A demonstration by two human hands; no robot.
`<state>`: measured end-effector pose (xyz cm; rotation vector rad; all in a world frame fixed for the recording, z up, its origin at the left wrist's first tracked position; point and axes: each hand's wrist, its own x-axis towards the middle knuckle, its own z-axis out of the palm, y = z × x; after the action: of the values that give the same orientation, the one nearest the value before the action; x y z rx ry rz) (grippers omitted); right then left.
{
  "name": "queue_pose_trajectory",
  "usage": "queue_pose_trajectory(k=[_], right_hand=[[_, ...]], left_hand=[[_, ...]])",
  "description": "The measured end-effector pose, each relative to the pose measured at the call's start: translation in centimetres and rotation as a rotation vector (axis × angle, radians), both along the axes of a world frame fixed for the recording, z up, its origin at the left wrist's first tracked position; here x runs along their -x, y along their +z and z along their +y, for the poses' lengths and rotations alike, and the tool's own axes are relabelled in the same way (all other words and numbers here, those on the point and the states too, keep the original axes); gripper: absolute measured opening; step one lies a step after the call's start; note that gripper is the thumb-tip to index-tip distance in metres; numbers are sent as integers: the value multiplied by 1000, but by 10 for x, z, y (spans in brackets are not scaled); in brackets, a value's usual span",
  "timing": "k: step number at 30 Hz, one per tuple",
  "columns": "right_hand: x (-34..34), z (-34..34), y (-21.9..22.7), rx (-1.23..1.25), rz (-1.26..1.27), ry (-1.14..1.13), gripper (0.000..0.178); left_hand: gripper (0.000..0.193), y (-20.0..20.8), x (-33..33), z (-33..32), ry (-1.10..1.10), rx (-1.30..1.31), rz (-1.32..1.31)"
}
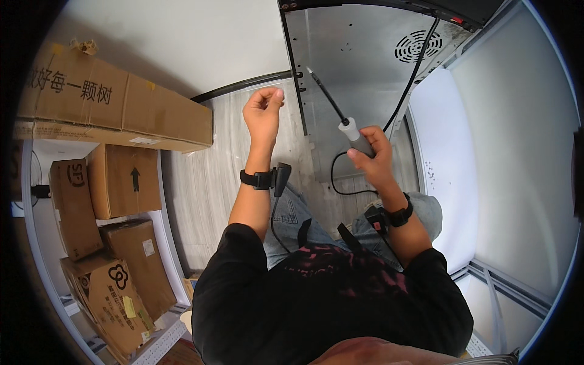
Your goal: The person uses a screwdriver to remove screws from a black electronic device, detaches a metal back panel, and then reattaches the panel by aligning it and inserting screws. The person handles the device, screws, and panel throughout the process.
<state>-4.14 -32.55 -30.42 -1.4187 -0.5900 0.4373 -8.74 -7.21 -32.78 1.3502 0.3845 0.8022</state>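
My right hand [374, 157] is wrapped round the grey handle of a screwdriver [354, 131]. Its long black shaft slants up and left, and the pale tip lies over a grey metal panel [353, 91] with a round slotted vent, near the panel's left edge. My left hand [264, 114] is raised just left of that edge, apart from it, with the fingers curled and the thumb pressed to them. Whatever may be between those fingers is hidden or too small to make out.
A black cable [413, 79] hangs across the panel and loops beside my right hand. Long cardboard boxes [134, 103] lie at the left, above a shelf of several cartons [128, 179]. A pale upright panel [511, 152] bounds the right side. Wood-look floor [207, 188] shows between.
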Motion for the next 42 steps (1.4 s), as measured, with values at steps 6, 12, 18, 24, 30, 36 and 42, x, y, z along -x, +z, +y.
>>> queue_pose_trajectory(k=[6,12,18,24,30,36,42], right_hand=[[-8,-5,8,-62,15,-60,33],[-8,-6,7,-65,-21,-95,31],[-9,-7,4,-91,-32,-88,29],[-11,-9,7,-101,-38,-77,27],[-12,-14,7,-98,-45,-93,28],[-13,-12,10,-105,-34,-91,29],[-33,14,41,-248,-604,-118,33]], left_hand=[[27,-67,-9,-21,-37,-139,425],[37,-91,-29,-40,94,-100,399],[33,-104,-39,-41,71,-79,481],[25,-125,-47,-37,277,-263,390],[26,-105,-44,-51,394,-477,545],[24,-115,-45,-40,205,-233,304],[26,-113,-44,-39,154,-186,288]])
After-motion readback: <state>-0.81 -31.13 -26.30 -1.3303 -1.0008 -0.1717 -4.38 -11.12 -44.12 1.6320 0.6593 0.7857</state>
